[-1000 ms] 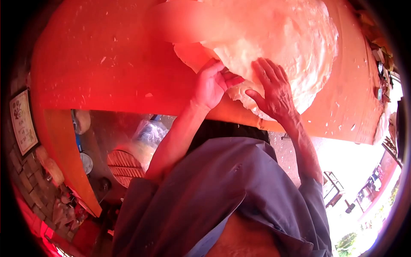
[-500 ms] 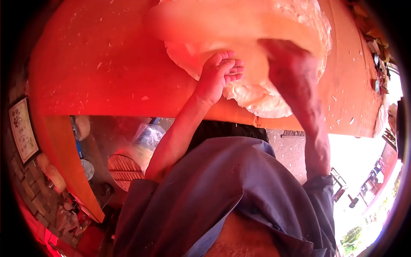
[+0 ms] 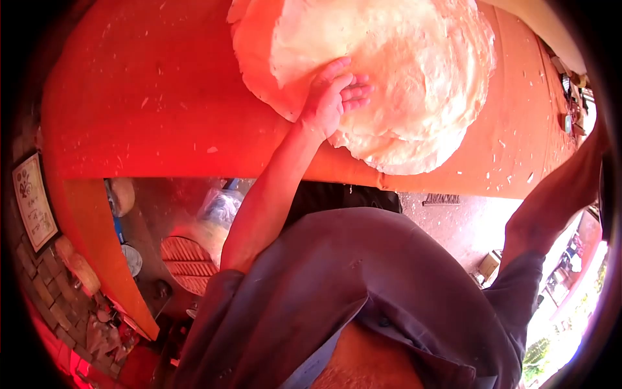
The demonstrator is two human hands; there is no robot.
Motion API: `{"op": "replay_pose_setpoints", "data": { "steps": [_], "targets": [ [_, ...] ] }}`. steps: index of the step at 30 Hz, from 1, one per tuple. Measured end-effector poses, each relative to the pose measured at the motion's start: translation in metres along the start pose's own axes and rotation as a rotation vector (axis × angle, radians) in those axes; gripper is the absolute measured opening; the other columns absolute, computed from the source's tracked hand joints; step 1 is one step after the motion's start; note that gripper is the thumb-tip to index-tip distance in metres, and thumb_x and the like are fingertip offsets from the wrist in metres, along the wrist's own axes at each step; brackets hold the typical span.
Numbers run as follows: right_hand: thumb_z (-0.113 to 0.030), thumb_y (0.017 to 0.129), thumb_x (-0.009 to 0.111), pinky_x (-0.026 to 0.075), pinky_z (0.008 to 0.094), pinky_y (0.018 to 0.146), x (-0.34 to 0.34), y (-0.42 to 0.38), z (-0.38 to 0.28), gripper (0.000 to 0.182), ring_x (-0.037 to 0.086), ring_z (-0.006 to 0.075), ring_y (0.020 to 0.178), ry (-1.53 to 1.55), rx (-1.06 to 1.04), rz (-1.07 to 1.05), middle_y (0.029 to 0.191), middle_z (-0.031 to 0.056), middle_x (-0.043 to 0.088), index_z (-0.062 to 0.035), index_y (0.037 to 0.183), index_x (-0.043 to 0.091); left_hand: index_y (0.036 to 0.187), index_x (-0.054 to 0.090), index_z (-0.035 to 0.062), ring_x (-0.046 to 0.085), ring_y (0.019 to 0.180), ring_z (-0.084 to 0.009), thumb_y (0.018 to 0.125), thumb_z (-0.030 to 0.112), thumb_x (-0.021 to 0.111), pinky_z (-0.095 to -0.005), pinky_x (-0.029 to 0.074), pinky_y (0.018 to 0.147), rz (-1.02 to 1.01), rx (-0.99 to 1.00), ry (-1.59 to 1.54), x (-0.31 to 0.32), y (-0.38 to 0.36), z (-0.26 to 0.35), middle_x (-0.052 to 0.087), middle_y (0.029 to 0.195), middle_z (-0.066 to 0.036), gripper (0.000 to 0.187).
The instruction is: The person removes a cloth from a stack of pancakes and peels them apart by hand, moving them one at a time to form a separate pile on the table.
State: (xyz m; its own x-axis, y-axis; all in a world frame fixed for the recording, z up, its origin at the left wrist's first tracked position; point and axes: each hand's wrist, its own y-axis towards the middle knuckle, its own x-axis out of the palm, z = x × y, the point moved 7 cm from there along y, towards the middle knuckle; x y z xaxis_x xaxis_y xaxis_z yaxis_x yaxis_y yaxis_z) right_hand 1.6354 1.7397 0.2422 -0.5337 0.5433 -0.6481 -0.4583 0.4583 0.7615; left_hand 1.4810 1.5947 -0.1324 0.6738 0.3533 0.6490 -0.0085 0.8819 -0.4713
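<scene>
A large, round, pale mass like dough [image 3: 389, 78], with a lumpy surface and ragged edge, lies on the orange-red table [image 3: 162, 123]. My left hand [image 3: 335, 97] is over its near left part, palm turned partly up and fingers loosely curled but apart, with nothing in them. My right forearm [image 3: 551, 201] stretches out to the far right, and the hand at its end is hidden past the dark rim of the view. In the upper right corner, part of a smooth pale object [image 3: 547, 23] shows beyond the mass.
Small pale flakes are scattered over the tabletop. Beneath it are a round slatted stool top [image 3: 188, 262], a clear plastic bag [image 3: 223, 207] and a brush-like strip [image 3: 442, 200]. A framed certificate [image 3: 34, 201] is at the left. Small items line the table's right end.
My right arm has swung from above the mass out to the right. The long pale blurred object that crossed the mass has moved off it. My left hand stays nearly in place.
</scene>
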Motion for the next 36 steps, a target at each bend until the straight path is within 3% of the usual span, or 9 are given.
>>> {"op": "replay_pose_setpoints", "data": {
  "steps": [3, 5, 6, 7, 11, 12, 19, 28, 36],
  "targets": [
    [-0.015, 0.084, 0.066, 0.05, 0.0345, 0.061, -0.015, -0.054, -0.061, 0.022, 0.067, 0.0273, 0.066, -0.455, -0.153, 0.04, 0.076, 0.0179, 0.067, 0.0045, 0.093, 0.064, 0.139, 0.032, 0.0034, 0.061, 0.106, -0.0327, 0.095, 0.012, 0.05, -0.043, 0.053, 0.088, 0.002, 0.013, 0.011, 0.0, -0.007, 0.0, 0.057, 0.117, -0.02, 0.048],
    [-0.004, 0.083, 0.056, 0.05, 0.0397, 0.056, 0.041, -0.113, -0.058, 0.009, 0.064, 0.0293, 0.068, 0.603, 0.397, -0.458, 0.08, 0.0116, 0.066, -0.0065, 0.081, 0.064, 0.136, 0.037, 0.0024, 0.062, 0.102, -0.0301, 0.095, 0.012, 0.05, -0.0406, 0.054, 0.086, 0.068, 0.027, 0.076, -0.009, -0.025, 0.003, 0.059, 0.114, -0.019, 0.044],
    [0.0, 0.081, 0.053, 0.051, 0.0383, 0.059, 0.057, -0.124, -0.092, 0.012, 0.064, 0.0274, 0.07, 0.3, -0.007, -0.454, 0.079, 0.012, 0.065, -0.0057, 0.082, 0.064, 0.132, 0.041, 0.0014, 0.064, 0.099, -0.0275, 0.095, 0.013, 0.051, -0.0382, 0.055, 0.083, 0.13, 0.034, 0.139, -0.017, -0.04, 0.004, 0.06, 0.11, -0.017, 0.04],
    [0.002, 0.077, 0.053, 0.051, 0.0376, 0.06, 0.085, -0.158, -0.101, 0.014, 0.063, 0.0286, 0.069, 0.256, -0.079, -0.486, 0.075, 0.0129, 0.063, -0.005, 0.083, 0.063, 0.132, 0.041, 0.0014, 0.064, 0.099, -0.0275, 0.095, 0.013, 0.051, -0.0382, 0.055, 0.083, 0.136, 0.032, 0.144, -0.026, -0.055, 0.0, 0.06, 0.11, -0.017, 0.04],
    [0.001, 0.074, 0.055, 0.051, 0.0427, 0.07, 0.133, -0.256, -0.112, 0.02, 0.062, 0.031, 0.086, 0.375, 0.037, -0.76, 0.087, 0.0103, 0.066, -0.0052, 0.091, 0.063, 0.117, 0.049, 0.0011, 0.066, 0.086, -0.0202, 0.094, 0.013, 0.056, -0.0318, 0.056, 0.074, 0.434, 0.153, 0.354, -0.073, -0.092, 0.004, 0.063, 0.097, -0.011, 0.027],
    [0.007, 0.07, 0.057, 0.053, 0.0412, 0.079, 0.124, -0.254, -0.113, 0.039, 0.062, 0.0308, 0.098, 0.415, 0.094, -0.725, 0.104, 0.0098, 0.066, -0.0062, 0.107, 0.064, 0.114, 0.051, 0.0016, 0.066, 0.082, -0.0187, 0.094, 0.013, 0.057, -0.03, 0.056, 0.071, 0.505, 0.13, 0.316, -0.081, -0.098, 0.002, 0.063, 0.094, -0.01, 0.024],
    [0.0, 0.071, 0.057, 0.05, 0.0412, 0.08, 0.122, -0.246, -0.13, 0.035, 0.06, 0.0304, 0.098, 0.388, 0.027, -0.71, 0.106, 0.0113, 0.064, -0.004, 0.106, 0.06, 0.11, 0.051, 0.0027, 0.066, 0.078, -0.0195, 0.092, 0.014, 0.058, -0.0306, 0.056, 0.07, 0.34, -0.04, -0.004, -0.07, -0.093, 0.001, 0.064, 0.09, -0.009, 0.022],
    [-0.005, 0.075, 0.06, 0.046, 0.0435, 0.091, 0.127, -0.269, -0.141, 0.038, 0.056, 0.0326, 0.111, 0.378, 0.026, -0.681, 0.118, 0.0144, 0.06, -0.0031, 0.114, 0.059, 0.109, 0.05, 0.0034, 0.065, 0.077, -0.0179, 0.092, 0.01, 0.054, -0.0313, 0.056, 0.073, 0.34, 0.128, 0.065, -0.057, -0.096, 0.005, 0.064, 0.092, -0.01, 0.018],
    [-0.02, 0.077, 0.067, 0.041, 0.046, 0.096, 0.127, -0.276, -0.149, 0.045, 0.052, 0.035, 0.115, 0.299, 0.086, -0.587, 0.119, 0.0167, 0.057, -0.0029, 0.117, 0.057, 0.112, 0.056, 0.0012, 0.065, 0.083, -0.0271, 0.094, 0.016, 0.048, -0.0323, 0.048, 0.062, -0.089, 0.017, -0.283, -0.028, -0.075, 0.015, 0.066, 0.1, -0.014, 0.025]
  ]
}}
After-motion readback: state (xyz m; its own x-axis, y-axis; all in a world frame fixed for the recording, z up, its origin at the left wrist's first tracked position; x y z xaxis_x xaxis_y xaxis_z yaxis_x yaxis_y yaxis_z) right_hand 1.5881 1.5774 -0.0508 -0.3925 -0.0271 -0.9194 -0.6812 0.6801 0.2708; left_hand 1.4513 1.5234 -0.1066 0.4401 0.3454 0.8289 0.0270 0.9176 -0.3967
